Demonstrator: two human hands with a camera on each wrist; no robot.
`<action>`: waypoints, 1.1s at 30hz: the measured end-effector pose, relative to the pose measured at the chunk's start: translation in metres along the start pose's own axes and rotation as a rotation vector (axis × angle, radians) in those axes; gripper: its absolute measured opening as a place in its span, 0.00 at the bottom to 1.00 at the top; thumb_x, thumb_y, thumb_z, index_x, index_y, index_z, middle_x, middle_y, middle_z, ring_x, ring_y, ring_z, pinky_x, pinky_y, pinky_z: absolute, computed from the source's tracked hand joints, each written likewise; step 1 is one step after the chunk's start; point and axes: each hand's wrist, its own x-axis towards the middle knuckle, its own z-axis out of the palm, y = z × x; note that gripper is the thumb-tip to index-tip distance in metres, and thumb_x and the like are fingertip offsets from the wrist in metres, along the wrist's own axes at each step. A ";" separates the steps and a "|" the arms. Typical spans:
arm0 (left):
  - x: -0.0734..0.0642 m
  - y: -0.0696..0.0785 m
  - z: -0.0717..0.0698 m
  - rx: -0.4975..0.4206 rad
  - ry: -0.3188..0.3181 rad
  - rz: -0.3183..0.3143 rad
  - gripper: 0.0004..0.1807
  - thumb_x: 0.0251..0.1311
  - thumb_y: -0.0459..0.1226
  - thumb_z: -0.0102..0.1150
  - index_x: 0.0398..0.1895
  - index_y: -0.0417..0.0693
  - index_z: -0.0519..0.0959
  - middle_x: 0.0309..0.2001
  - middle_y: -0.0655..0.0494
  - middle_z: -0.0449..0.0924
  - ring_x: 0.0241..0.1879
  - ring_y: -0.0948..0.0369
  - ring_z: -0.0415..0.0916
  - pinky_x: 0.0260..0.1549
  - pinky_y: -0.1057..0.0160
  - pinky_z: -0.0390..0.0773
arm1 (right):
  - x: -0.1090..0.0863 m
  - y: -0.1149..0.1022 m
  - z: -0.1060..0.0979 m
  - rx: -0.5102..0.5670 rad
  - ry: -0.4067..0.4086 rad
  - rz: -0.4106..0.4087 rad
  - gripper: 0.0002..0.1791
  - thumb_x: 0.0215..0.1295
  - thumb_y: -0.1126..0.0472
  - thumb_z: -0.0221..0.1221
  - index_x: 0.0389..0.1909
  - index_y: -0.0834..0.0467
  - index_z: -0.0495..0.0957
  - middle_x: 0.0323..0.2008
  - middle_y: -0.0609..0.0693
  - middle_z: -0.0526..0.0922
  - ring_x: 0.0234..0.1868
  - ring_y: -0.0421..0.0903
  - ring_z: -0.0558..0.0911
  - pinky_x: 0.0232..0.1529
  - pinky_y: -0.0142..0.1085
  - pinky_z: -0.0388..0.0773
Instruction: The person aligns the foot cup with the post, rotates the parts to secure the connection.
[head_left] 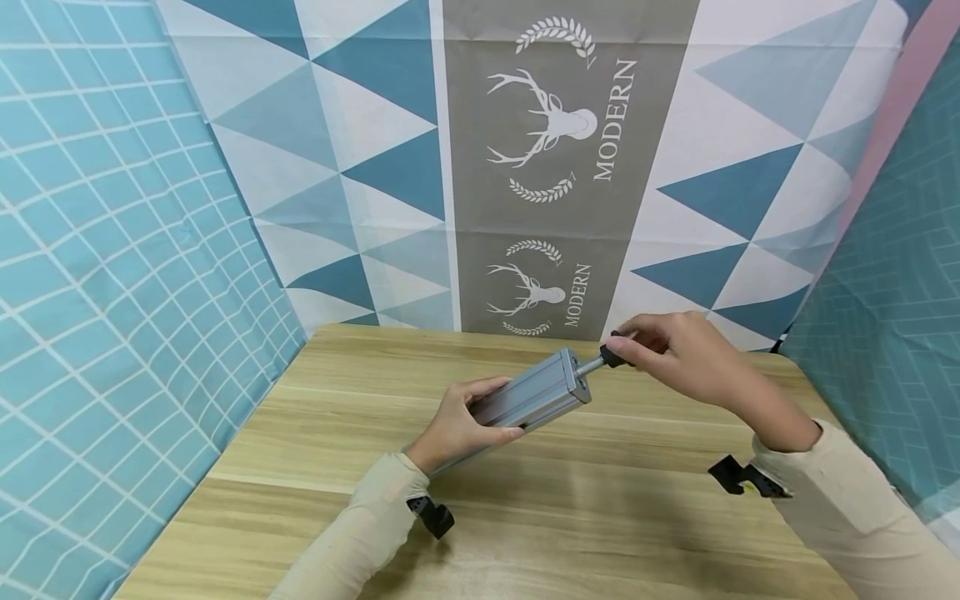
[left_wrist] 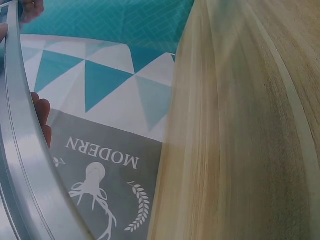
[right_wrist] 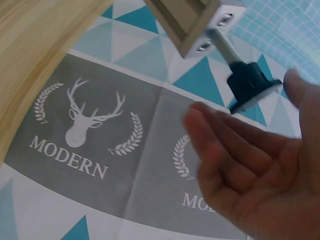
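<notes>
A silver-grey aluminium profile leg (head_left: 536,390) lies tilted in my left hand (head_left: 462,425), its far end pointing up and right. My left thumb and fingers grip it on both sides; the metal (left_wrist: 25,145) fills the left edge of the left wrist view. From its end plate juts a threaded rod (right_wrist: 226,46) with a black levelling foot (right_wrist: 250,86) on its tip. My right hand (head_left: 678,354) is around that foot in the head view. In the right wrist view the right thumb and loosely bent fingers stand on either side of the foot, with gaps showing.
The leg is held over a wood-grain table (head_left: 600,500). Behind it stands a patterned cloth (head_left: 375,167) with triangles and deer heads. Blue tiled-pattern cloth (head_left: 97,250) hangs on the left, and a teal sheet (head_left: 892,275) on the right. Black mounts (head_left: 431,517) are on both wrists.
</notes>
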 end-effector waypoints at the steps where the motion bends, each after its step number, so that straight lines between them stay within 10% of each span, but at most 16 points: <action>1: 0.000 0.000 0.000 0.001 0.000 0.004 0.34 0.44 0.38 0.76 0.59 0.45 0.77 0.55 0.48 0.79 0.49 0.58 0.78 0.45 0.62 0.76 | -0.001 0.001 -0.001 0.010 -0.024 -0.011 0.22 0.68 0.48 0.57 0.55 0.57 0.79 0.37 0.48 0.86 0.35 0.42 0.83 0.36 0.42 0.78; 6: -0.001 -0.001 0.000 0.012 0.003 0.001 0.35 0.43 0.38 0.76 0.59 0.46 0.77 0.55 0.50 0.79 0.49 0.58 0.78 0.44 0.62 0.76 | -0.004 0.006 -0.004 0.054 -0.113 -0.151 0.40 0.60 0.57 0.66 0.72 0.51 0.59 0.64 0.55 0.71 0.54 0.52 0.79 0.44 0.47 0.78; 12: -0.002 0.000 -0.002 0.005 0.007 -0.011 0.34 0.43 0.36 0.76 0.59 0.46 0.77 0.55 0.49 0.79 0.49 0.58 0.78 0.45 0.62 0.76 | -0.002 0.011 -0.004 0.013 -0.058 -0.331 0.37 0.50 0.72 0.69 0.64 0.55 0.69 0.55 0.49 0.78 0.47 0.44 0.82 0.43 0.39 0.79; 24: -0.001 0.005 -0.002 -0.014 -0.002 -0.048 0.36 0.43 0.32 0.76 0.60 0.42 0.76 0.56 0.47 0.78 0.50 0.57 0.77 0.45 0.62 0.76 | 0.000 0.001 0.000 -0.039 0.001 -0.072 0.10 0.67 0.50 0.58 0.32 0.50 0.81 0.21 0.37 0.77 0.21 0.35 0.72 0.25 0.33 0.70; 33: 0.000 0.003 -0.001 0.000 0.021 -0.020 0.34 0.42 0.37 0.77 0.58 0.49 0.78 0.54 0.53 0.80 0.48 0.59 0.78 0.44 0.62 0.76 | 0.000 0.005 -0.008 0.023 -0.096 -0.230 0.39 0.57 0.59 0.67 0.70 0.51 0.63 0.62 0.53 0.72 0.52 0.47 0.79 0.40 0.39 0.79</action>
